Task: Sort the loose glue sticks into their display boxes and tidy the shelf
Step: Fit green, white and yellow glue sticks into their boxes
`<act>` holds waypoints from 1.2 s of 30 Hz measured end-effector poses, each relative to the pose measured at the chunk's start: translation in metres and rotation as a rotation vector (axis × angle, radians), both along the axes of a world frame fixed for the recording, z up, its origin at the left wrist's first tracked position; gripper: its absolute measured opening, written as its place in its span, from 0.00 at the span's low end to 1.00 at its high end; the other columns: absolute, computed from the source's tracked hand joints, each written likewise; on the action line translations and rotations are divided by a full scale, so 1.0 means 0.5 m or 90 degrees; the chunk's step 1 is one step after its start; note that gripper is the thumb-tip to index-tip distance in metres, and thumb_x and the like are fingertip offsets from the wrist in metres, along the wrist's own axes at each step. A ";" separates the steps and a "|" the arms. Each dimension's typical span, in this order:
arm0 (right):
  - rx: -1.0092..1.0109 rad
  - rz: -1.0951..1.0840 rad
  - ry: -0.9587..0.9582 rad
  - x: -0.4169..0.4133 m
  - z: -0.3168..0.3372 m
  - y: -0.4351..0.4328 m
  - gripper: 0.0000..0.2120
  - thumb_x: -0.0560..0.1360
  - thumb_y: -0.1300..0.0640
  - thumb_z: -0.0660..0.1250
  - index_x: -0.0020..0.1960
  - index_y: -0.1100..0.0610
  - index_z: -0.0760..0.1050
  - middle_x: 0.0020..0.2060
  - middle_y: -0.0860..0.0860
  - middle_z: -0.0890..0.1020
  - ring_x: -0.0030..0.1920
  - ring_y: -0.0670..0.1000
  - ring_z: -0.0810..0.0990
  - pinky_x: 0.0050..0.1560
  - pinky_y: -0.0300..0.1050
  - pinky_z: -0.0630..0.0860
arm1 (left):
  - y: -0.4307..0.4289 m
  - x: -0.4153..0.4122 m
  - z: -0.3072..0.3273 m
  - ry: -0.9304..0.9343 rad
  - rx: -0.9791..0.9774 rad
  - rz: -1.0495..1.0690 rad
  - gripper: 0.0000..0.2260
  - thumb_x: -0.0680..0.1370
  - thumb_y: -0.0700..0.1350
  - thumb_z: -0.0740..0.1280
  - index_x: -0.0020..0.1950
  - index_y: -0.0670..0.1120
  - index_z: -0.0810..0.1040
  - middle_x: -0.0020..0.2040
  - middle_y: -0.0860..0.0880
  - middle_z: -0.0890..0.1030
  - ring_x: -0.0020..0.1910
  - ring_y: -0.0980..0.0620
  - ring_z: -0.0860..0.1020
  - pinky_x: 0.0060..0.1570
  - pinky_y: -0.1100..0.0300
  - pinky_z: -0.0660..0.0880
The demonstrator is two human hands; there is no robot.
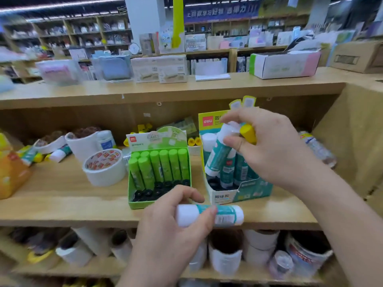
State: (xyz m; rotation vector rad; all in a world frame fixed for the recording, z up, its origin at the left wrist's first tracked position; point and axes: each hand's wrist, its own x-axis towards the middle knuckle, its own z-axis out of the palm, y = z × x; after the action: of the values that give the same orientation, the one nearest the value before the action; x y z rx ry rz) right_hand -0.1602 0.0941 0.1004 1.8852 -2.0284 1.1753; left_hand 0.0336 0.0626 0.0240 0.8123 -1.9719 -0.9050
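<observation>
I'm watching through the head cam in a stationery shop. Blurry wooden racks (83,32) are running across the back, well beyond both hands. Right under the hands a light, wood-grain shelf (62,204) is carrying everything, with a matching top board (207,85) hanging over it.

The left hand (172,224) is curling its thumb and fingers round a teal-and-white glue stick (223,214). It's a smooth plastic cylinder lying sideways over the shelf's front edge.

The right hand (269,150) is pinching a second teal glue stick (217,156) at a tilt, with the lower end dipping into the teal display box (255,191) just below that hand. A yellow cap (247,133) is poking out between the same fingers, and I can't tell what it belongs to. More teal sticks are standing in that cardboard box.

Just beyond the left hand a glossy green display box (141,201) is holding rows of upright lime-green glue sticks (165,164), with round black sockets showing in front of them. Further out to that hand's left a fat roll of white tape (103,168) is sitting on the wood. A loose yellow-capped stick (58,155) is lying past it.

Below the left hand, on the next shelf down, white paper-wrapped rolls (226,257) are standing packed together.
</observation>
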 end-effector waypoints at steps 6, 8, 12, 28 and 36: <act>0.073 0.020 0.090 0.002 -0.015 -0.012 0.14 0.74 0.53 0.70 0.58 0.48 0.75 0.54 0.45 0.81 0.55 0.54 0.78 0.54 0.53 0.74 | -0.004 -0.040 -0.021 -0.205 -0.119 0.036 0.23 0.68 0.66 0.63 0.63 0.67 0.69 0.24 0.51 0.73 0.29 0.53 0.74 0.32 0.60 0.69; 0.085 0.012 0.121 0.001 -0.019 -0.014 0.14 0.74 0.51 0.70 0.58 0.48 0.73 0.51 0.45 0.80 0.53 0.54 0.77 0.50 0.50 0.73 | -0.007 -0.054 -0.027 -0.253 -0.126 0.064 0.24 0.72 0.65 0.63 0.67 0.65 0.68 0.25 0.51 0.70 0.35 0.51 0.77 0.37 0.59 0.70; 0.083 -0.028 0.168 0.001 -0.026 -0.021 0.11 0.75 0.49 0.68 0.55 0.49 0.75 0.41 0.45 0.73 0.45 0.52 0.70 0.42 0.45 0.62 | -0.009 -0.064 -0.038 -0.281 -0.141 0.092 0.25 0.73 0.63 0.63 0.70 0.62 0.67 0.32 0.51 0.74 0.42 0.52 0.78 0.42 0.58 0.70; 0.160 -0.014 0.275 0.009 -0.011 -0.034 0.12 0.78 0.53 0.59 0.58 0.46 0.77 0.55 0.43 0.75 0.55 0.51 0.75 0.46 0.50 0.77 | -0.026 -0.049 -0.040 -0.270 -0.127 0.054 0.23 0.73 0.63 0.64 0.68 0.62 0.69 0.28 0.51 0.70 0.41 0.50 0.78 0.44 0.56 0.74; 0.003 0.047 0.129 -0.003 0.003 0.000 0.14 0.76 0.55 0.65 0.61 0.46 0.77 0.53 0.40 0.80 0.55 0.44 0.77 0.54 0.45 0.75 | -0.022 -0.034 0.003 -0.043 -0.058 0.043 0.16 0.70 0.54 0.74 0.46 0.56 0.67 0.34 0.53 0.78 0.29 0.55 0.74 0.30 0.58 0.71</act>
State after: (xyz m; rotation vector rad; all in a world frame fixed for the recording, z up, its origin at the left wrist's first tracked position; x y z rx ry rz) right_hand -0.1619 0.0942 0.1021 2.0056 -1.8725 0.9518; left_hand 0.0166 0.0515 0.0254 0.8612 -2.0168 -0.7516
